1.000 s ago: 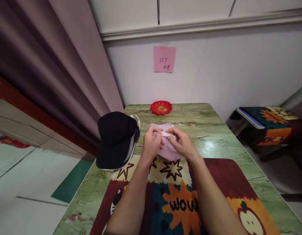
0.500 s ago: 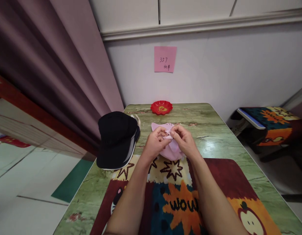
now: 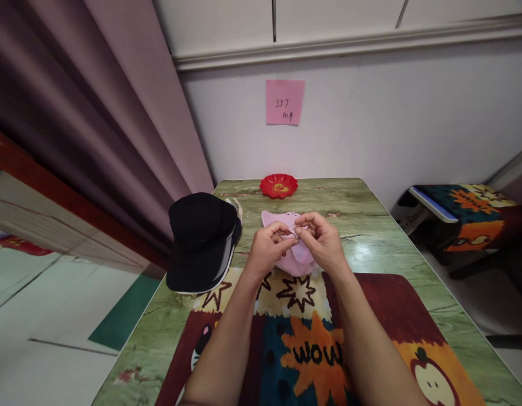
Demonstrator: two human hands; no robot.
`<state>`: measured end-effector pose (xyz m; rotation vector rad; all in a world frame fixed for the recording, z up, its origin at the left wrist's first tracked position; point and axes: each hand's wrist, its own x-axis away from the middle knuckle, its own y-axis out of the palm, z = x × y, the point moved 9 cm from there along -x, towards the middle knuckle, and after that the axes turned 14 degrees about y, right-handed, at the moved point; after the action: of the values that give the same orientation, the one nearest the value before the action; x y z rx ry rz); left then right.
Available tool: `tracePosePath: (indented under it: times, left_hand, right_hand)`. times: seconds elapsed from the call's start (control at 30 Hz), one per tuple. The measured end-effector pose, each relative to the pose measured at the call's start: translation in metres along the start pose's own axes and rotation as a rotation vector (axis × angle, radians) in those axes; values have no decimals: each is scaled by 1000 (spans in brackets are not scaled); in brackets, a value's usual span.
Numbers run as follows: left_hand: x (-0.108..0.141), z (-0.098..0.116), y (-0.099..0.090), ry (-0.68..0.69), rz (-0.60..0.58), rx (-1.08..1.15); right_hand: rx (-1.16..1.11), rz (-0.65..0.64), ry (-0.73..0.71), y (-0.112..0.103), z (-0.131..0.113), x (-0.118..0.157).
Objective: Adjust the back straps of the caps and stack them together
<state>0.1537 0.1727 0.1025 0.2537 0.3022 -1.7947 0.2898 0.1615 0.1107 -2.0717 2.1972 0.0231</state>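
Note:
A pink cap [image 3: 298, 265] lies on the table beneath and between my two hands, over the far edge of the patterned mat. My left hand [image 3: 270, 245] is closed, thumb and fingers pinching the cap's strap from the left. From the right, my right hand [image 3: 322, 239] pinches the same strap, its fingertips almost touching those of the left. The fingers cover most of the strap and its small buckle. To the left of my hands sits a stack of caps, with a black cap [image 3: 199, 225] on top.
A red scalloped dish [image 3: 278, 186] stands at the table's far edge, by the wall. The colourful mat [image 3: 379, 304] lies under my forearms on the green table [image 3: 354, 200]. A stool with a matching cover [image 3: 476, 211] is on the right, a curtain [image 3: 159, 101] on the left.
My right hand's fingers have shifted slightly at the strap. The buckle that showed between the hands is now mostly covered by fingers. The caps and dish stay put.

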Motion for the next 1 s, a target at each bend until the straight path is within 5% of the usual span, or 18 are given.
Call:
tracePosePath:
  times: [0.3,0.73,1.0]
  left_hand:
    - [-2,1,-2,32,6,-4]
    - [-4,-1,-9,120,21,-181]
    - [-5,9,-7,253,6,-313]
  right_hand:
    - [-9,-11,-41,3,-17,4]
    - [-50,108,152,-6,21,-5]
    - [61,168,183,-10,21,-3]
